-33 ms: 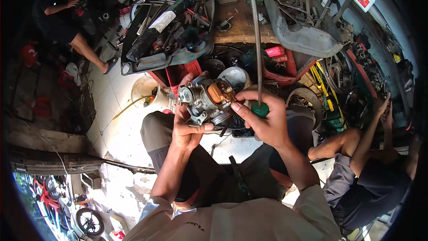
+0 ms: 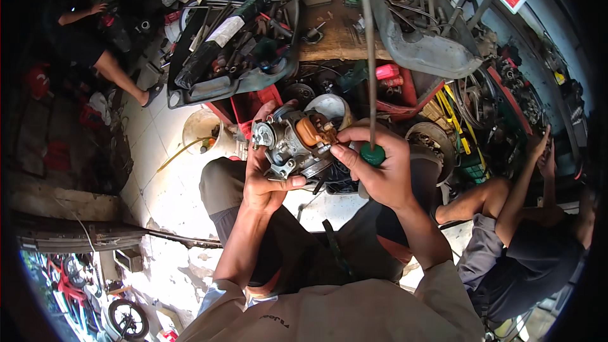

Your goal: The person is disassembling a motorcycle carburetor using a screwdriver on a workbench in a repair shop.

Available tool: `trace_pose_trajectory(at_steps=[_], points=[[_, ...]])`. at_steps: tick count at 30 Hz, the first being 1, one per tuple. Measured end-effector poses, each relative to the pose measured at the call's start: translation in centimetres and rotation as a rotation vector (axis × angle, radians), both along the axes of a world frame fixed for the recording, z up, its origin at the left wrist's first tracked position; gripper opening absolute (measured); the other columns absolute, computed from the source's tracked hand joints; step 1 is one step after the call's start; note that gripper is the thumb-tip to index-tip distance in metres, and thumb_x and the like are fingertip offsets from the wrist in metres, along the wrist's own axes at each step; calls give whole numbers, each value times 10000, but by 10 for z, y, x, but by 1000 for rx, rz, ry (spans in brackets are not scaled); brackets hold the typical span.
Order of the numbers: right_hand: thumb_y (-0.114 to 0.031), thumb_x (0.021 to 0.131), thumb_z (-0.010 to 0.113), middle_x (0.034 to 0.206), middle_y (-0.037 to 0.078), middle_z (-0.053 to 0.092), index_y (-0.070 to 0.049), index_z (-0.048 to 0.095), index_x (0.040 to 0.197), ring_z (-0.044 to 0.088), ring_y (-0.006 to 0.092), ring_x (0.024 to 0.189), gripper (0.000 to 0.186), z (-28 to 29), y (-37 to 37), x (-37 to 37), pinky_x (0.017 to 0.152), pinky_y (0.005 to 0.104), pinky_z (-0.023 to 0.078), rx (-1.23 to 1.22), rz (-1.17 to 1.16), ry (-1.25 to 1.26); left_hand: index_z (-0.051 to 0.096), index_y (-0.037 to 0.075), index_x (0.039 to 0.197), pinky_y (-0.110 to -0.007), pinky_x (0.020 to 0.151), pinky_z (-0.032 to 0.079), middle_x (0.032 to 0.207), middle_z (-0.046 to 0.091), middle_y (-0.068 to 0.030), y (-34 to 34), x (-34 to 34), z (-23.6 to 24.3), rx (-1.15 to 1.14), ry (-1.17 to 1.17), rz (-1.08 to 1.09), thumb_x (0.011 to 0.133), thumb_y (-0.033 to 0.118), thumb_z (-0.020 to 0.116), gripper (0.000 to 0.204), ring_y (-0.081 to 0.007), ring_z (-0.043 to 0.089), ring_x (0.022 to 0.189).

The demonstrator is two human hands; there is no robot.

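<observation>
A grey metal carburetor point(image 2: 285, 145) with an orange float point(image 2: 308, 132) on its upper side is held above my knees. My left hand point(image 2: 263, 187) wraps round its left side and underside, thumb along the near edge. In my right hand point(image 2: 386, 168) is a screwdriver with a green handle point(image 2: 372, 155); its long shaft point(image 2: 371, 57) points away from me, clear of the carburetor. The right thumb and forefinger pinch at a small brass-coloured part point(image 2: 328, 137) beside the float. Whether that part is loose or fixed is hidden by the fingertips.
Beyond my hands lie a dark tray of tools point(image 2: 234, 44), a grey tray of wrenches point(image 2: 424, 38) and a red bin point(image 2: 411, 98). White buckets point(image 2: 201, 125) stand near my knees. A person point(image 2: 532, 240) sits at right; another point(image 2: 88, 44) is at far left.
The surroundings have shifted slightly left in the picture. Both hands keep the same hold on the carburetor and screwdriver.
</observation>
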State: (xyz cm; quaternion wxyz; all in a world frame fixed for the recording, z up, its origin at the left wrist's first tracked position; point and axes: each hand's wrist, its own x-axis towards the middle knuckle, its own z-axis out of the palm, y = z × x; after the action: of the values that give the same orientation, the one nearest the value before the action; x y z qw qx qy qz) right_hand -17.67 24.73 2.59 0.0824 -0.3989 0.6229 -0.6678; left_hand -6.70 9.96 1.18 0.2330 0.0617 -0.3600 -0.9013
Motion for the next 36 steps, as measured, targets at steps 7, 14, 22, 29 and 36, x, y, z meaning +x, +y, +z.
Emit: trace_pose_trajectory(at_steps=[7,14,22,29,36], points=[[88,766,687,840,87,599,46,620,872,533,68,535,132,41,74,-3,445,191,401,-115,-151,-46,349,-52,1376,-365,1062,332,1369,422,-161,22,-44,37,-136,194,-443,718,122,721,775,-238,462,1228],[85,788,666,879,81,587,35,617,910,529,69,514,141,-7,97,15,444,186,398,-45,-303,-82,500,11,1289,-295,985,405,1254,541,-68,44,-65,-2,-522,93,-509,667,17,807,693,-144,512,1141],[77,779,680,835,73,573,35,624,900,516,68,539,140,-39,87,24,428,188,390,36,-306,-29,693,60,1035,-346,995,399,1160,600,-114,25,-69,-33,-916,129,-448,626,89,842,436,-229,537,1124],[68,752,712,819,70,580,36,642,891,523,65,541,159,-37,83,27,431,190,390,44,-272,-16,691,88,1091,-360,1008,382,1187,575,-113,16,-63,-35,-903,143,-512,629,85,829,482,-233,521,1137],[53,761,710,828,71,578,23,665,883,532,66,540,134,-32,94,17,443,188,399,166,-198,79,696,85,1082,-358,1000,389,1173,573,-108,16,-63,-38,-927,184,-508,620,99,837,483,-230,529,1119]])
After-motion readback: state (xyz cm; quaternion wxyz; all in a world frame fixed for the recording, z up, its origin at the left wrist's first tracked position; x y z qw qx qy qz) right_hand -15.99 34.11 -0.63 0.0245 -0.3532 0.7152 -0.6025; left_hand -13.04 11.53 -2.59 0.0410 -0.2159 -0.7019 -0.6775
